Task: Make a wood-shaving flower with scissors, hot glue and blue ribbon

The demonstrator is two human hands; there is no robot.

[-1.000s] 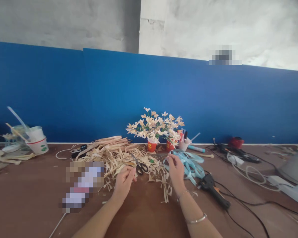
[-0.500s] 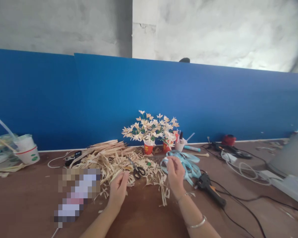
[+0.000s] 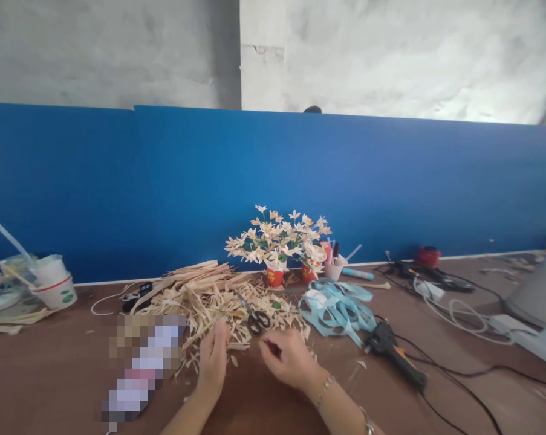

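The scissors (image 3: 253, 313) lie on the loose pale strips (image 3: 195, 296), just beyond both hands, so a wrist swung forward could knock them or scatter the light pieces around them. The glue gun (image 3: 397, 356), right of the scissors, might be dragged if its cord were snagged. The strips spread around the scissors, ahead of the fingers and close beside the left hand (image 3: 213, 362). Its fingers lie together; the right hand (image 3: 291, 359) curls inward, nearer the scissors. Whether either grips anything, I can't tell.
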